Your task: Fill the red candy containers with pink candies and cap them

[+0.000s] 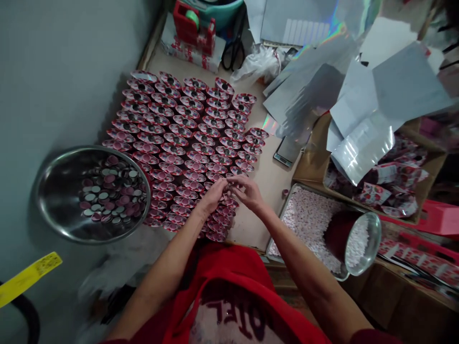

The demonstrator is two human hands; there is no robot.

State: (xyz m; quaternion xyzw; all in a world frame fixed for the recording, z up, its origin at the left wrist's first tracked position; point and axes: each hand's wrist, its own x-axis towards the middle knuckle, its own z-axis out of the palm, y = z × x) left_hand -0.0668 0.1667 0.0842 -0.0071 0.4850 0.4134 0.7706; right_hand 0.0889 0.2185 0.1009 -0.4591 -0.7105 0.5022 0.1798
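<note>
Both my hands meet over the near right part of a tightly packed block of small red-and-white patterned packs (204,138) standing in rows. My left hand (215,193) has its fingers closed. Beside it, my right hand (248,190) is bent with its fingertips pinched towards the left fingers. Whatever lies between the fingertips is too small and covered to make out. Pink round discs show on the tops of the nearer packs, while farther ones have dark round spots. A steel bowl (53,191) of loose pink and whitish discs (114,191) stands to the left.
At right, a metal tray (292,203) holds small pale pellets, with a clear jug (373,239) lying in them. Behind it stands a cardboard box (315,162) of packets under silvery sheets (405,86). A small scale (289,150), scissors (234,52) and a red tape dispenser (186,24) lie farther back.
</note>
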